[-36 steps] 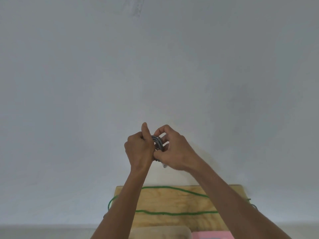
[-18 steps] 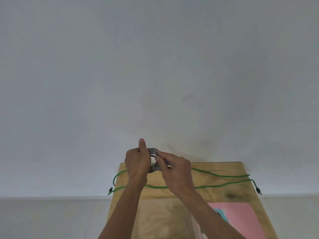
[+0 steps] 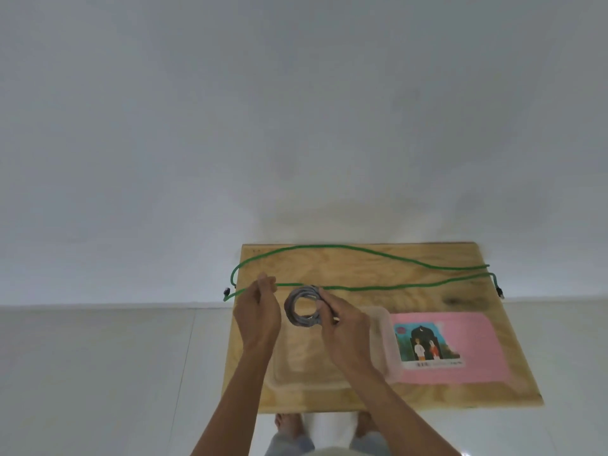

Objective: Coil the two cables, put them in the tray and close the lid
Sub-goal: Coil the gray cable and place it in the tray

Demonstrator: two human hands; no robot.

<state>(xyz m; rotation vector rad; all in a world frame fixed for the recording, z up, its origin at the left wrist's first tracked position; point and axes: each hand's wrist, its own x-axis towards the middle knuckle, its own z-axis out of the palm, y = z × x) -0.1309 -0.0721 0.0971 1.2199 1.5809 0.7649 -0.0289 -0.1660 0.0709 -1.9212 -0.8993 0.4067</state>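
The grey cable (image 3: 304, 307) was wound into a small round coil, held just below the middle of the frame over the far end of a clear plastic tray (image 3: 383, 343). The right hand (image 3: 345, 327) had its grip closed on the coil's right side, fingers pinched around the loops. The left hand (image 3: 260, 319) sat just beside the coil's left edge with its fingers curled; whether it actually touched or held the cable could not be told from this angle.

The tray lay on a plywood surface (image 3: 362, 268), its near rim towards the bottom of the frame and both forearms crossing over it. To its right, touching the tray's edge, lay a pink lid (image 3: 460, 343) with a printed picture label. The green cable (image 3: 378, 258) lay uncoiled across the far part of the surface in a long flattened loop, its two ends hanging off the left and right edges. Below the board, pale floor tiles and the person's bare feet (image 3: 289, 426) showed.
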